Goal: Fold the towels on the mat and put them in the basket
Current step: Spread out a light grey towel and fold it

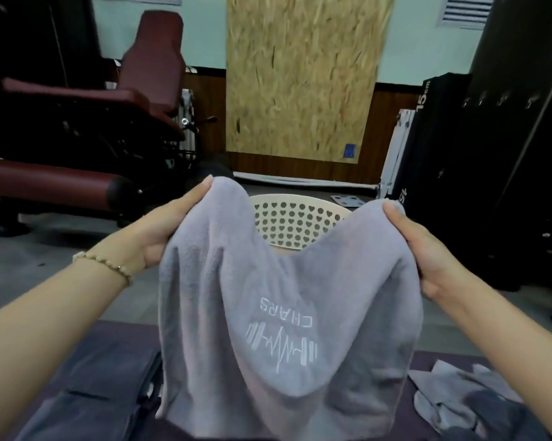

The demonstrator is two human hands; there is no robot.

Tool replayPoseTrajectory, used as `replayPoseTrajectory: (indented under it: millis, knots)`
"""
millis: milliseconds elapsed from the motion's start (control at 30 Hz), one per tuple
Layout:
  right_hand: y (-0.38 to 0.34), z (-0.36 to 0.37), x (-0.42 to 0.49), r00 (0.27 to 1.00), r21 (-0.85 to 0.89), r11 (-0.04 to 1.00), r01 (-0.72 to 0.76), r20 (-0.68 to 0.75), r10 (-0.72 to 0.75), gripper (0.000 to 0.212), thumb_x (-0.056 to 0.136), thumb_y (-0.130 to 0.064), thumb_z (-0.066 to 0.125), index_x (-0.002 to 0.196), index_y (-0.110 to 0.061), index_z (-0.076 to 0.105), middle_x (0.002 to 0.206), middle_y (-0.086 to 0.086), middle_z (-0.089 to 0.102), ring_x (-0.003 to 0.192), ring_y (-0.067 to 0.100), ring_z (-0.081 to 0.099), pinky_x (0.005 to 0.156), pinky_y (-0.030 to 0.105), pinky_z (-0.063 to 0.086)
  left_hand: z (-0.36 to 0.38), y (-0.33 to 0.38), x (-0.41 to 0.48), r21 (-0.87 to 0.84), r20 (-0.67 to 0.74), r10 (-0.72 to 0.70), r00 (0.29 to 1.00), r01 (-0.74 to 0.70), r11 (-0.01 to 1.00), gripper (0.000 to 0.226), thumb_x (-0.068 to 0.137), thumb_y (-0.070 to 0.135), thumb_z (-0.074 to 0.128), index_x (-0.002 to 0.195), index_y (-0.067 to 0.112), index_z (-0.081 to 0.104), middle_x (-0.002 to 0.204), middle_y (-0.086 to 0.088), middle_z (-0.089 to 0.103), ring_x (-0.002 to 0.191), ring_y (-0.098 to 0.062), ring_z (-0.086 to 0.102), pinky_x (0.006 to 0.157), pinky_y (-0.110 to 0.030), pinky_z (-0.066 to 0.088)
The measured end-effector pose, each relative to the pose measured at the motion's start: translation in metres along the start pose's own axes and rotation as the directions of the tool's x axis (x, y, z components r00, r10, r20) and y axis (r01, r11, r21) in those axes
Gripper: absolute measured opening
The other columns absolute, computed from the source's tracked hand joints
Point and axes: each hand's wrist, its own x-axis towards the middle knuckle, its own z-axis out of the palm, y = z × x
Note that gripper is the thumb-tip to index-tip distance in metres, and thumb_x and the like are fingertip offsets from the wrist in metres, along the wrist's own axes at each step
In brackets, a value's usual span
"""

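Crumpled towels on purple mat

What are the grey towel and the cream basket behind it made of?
The grey towel looks like soft, matte terry or microfibre cloth: fuzzy nap, limp drape. The cream basket is probably smooth moulded plastic, with heart-shaped holes through its wall.

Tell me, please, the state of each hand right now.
Left hand: gripping a top corner of the grey logo-printed cloth towel.
Right hand: gripping its other top corner.
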Motion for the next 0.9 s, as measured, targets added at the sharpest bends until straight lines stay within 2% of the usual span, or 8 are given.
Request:
replayPoseTrajectory:
  millis: [133,300,400,567,700,767,833,900]
  knots:
    - [0.062,-0.011,0.006,0.977,-0.119,0.97,-0.212,-0.057,0.206,0.038,0.082,-0.046,0.062,0.102,-0.014,0.069,0.096,0.004,0.074,0.084,0.014,0.071,0.068,0.026,0.052,-0.013,-0.074,0.015,0.068,-0.038,-0.193,0.981,0.195,0.978,0.046,0.072,0.051,0.063,0.101,0.016,0.07,0.105,-0.003,0.072,0.089,-0.013,0.07,0.075,-0.026,0.053]
    - [0.198,-0.041,0.0,0.882,-0.267,0.85,-0.453,-0.269,0.386,0.037,0.088,-0.042,0.062,0.078,-0.006,0.065,0.069,0.001,0.067,0.054,0.009,0.059,0.052,0.017,0.042,-0.051,-0.237,0.021,0.159,-0.376,-0.372,0.849,0.454,0.877,0.053,0.083,0.05,0.063,0.114,0.008,0.066,0.118,-0.009,0.065,0.105,-0.024,0.063,0.096,-0.038,0.049]
    - [0.258,-0.06,0.001,0.872,-0.342,0.812,-0.473,-0.314,0.375,0.047,0.088,-0.041,0.062,0.086,0.005,0.067,0.079,0.006,0.063,0.072,0.015,0.054,0.063,0.027,0.04,-0.06,-0.297,0.023,0.11,-0.411,-0.388,0.825,0.468,0.877,0.066,0.072,0.06,0.068,0.12,0.015,0.065,0.127,-0.003,0.062,0.111,-0.022,0.059,0.102,-0.042,0.045]
    - [0.299,-0.084,0.038,0.834,-0.227,0.849,-0.478,-0.422,0.356,0.024,0.094,-0.028,0.058,0.093,-0.006,0.067,0.084,0.002,0.066,0.071,0.012,0.058,0.053,0.014,0.048,-0.053,-0.314,0.065,0.161,-0.498,-0.253,0.83,0.375,0.913,0.044,0.092,0.036,0.058,0.119,0.001,0.063,0.116,-0.004,0.061,0.105,-0.018,0.057,0.095,-0.029,0.044]
    - [0.325,-0.108,0.078,0.758,-0.161,0.841,-0.516,-0.543,0.361,0.029,0.096,-0.026,0.055,0.111,-0.003,0.063,0.103,0.009,0.062,0.092,0.023,0.058,0.079,0.034,0.05,-0.055,-0.32,0.104,0.167,-0.567,-0.18,0.804,0.326,0.931,0.039,0.094,0.031,0.057,0.119,0.002,0.061,0.114,-0.004,0.06,0.1,-0.016,0.055,0.089,-0.024,0.042]
    - [0.337,-0.112,0.087,0.748,-0.178,0.836,-0.519,-0.567,0.344,0.026,0.096,-0.021,0.053,0.114,-0.005,0.062,0.104,0.009,0.059,0.094,0.021,0.055,0.082,0.034,0.048,-0.057,-0.329,0.112,0.185,-0.576,-0.196,0.794,0.36,0.915,0.042,0.095,0.033,0.055,0.124,0.004,0.057,0.123,0.0,0.056,0.108,-0.017,0.055,0.092,-0.026,0.043]
    - [0.348,-0.114,0.084,0.764,-0.238,0.821,-0.519,-0.56,0.321,0.029,0.095,-0.017,0.054,0.124,-0.009,0.055,0.116,0.009,0.056,0.101,0.019,0.052,0.085,0.03,0.046,-0.061,-0.347,0.108,0.234,-0.538,-0.277,0.796,0.457,0.858,0.058,0.095,0.039,0.052,0.141,0.006,0.041,0.143,-0.006,0.045,0.125,-0.023,0.048,0.098,-0.033,0.041]
    - [0.361,-0.114,0.064,0.794,-0.393,0.739,-0.547,-0.523,0.31,0.057,0.092,-0.017,0.06,0.142,-0.008,0.036,0.142,0.009,0.043,0.126,0.022,0.045,0.104,0.033,0.038,-0.062,-0.37,0.089,0.299,-0.49,-0.375,0.787,0.556,0.776,0.071,0.095,0.041,0.05,0.149,0.005,0.021,0.152,-0.01,0.03,0.135,-0.027,0.037,0.105,-0.037,0.034]
